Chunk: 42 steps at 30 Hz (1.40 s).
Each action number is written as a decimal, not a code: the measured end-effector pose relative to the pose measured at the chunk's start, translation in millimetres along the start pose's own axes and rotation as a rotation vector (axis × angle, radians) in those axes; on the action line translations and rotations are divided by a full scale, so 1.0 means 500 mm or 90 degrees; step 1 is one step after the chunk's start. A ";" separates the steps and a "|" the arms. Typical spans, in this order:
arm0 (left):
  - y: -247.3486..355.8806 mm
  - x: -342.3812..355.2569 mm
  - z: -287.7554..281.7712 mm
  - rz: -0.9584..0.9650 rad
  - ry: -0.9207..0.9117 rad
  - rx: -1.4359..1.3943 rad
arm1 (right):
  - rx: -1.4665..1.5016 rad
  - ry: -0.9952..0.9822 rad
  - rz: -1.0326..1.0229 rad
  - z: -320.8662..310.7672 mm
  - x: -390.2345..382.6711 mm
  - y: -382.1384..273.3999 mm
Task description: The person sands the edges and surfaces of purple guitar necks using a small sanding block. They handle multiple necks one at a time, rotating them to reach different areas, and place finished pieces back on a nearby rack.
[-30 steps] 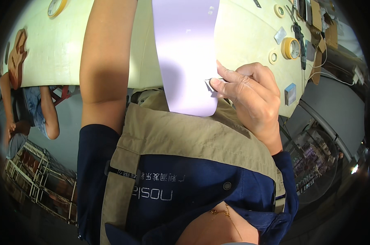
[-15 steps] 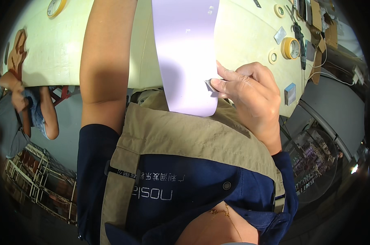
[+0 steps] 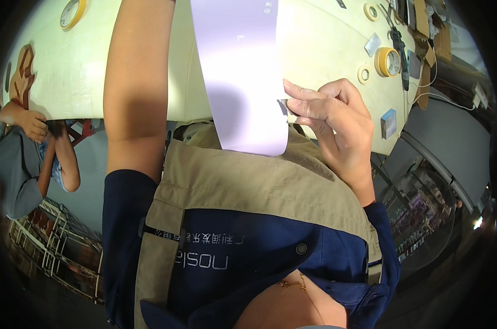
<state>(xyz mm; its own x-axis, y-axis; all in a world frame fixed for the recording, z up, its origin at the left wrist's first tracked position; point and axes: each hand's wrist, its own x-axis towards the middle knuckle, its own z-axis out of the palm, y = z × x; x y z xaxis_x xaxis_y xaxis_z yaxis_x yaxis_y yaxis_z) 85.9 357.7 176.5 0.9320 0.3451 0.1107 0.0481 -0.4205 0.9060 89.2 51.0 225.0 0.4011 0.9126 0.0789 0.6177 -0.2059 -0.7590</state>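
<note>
A pale lavender, smooth tapered piece (image 3: pixel 243 109) lies lengthwise in front of me, its near end against my apron. At its right edge my right hand (image 3: pixel 331 112) pinches a small dark grey piece that looks like folded sandpaper (image 3: pixel 284 107) between thumb and fingers. The grey piece touches that edge, and pale dust shows on the fingertips. My left forearm reaches up past the left side of the lavender piece, and the hand itself lies beyond the top of the picture.
On the pale worktable (image 3: pixel 320 49) are yellow tape rolls (image 3: pixel 388 62), a smaller roll (image 3: pixel 363 74), a blue box (image 3: pixel 389 124) and a black cordless-looking tool (image 3: pixel 399 49). At left, a co-worker's hand (image 3: pixel 32 123) is near a brown wooden piece (image 3: pixel 22 77). A round fan (image 3: pixel 421 219) stands right.
My right hand has shifted slightly left and up, with the grey piece now at the lavender piece's edge. The lavender piece appears farther left and slightly turned. The co-worker's arm has moved.
</note>
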 end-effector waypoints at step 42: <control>-0.006 0.003 0.007 0.023 0.021 -0.023 | -0.102 0.008 -0.083 0.001 0.002 0.007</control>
<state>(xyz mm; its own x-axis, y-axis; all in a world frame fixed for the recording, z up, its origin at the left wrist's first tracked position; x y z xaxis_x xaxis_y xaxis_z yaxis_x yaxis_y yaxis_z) 88.4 356.8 172.4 0.9204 0.3579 0.1572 0.0004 -0.4030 0.9152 91.5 51.3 222.2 0.3190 0.9307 0.1788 0.7639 -0.1409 -0.6297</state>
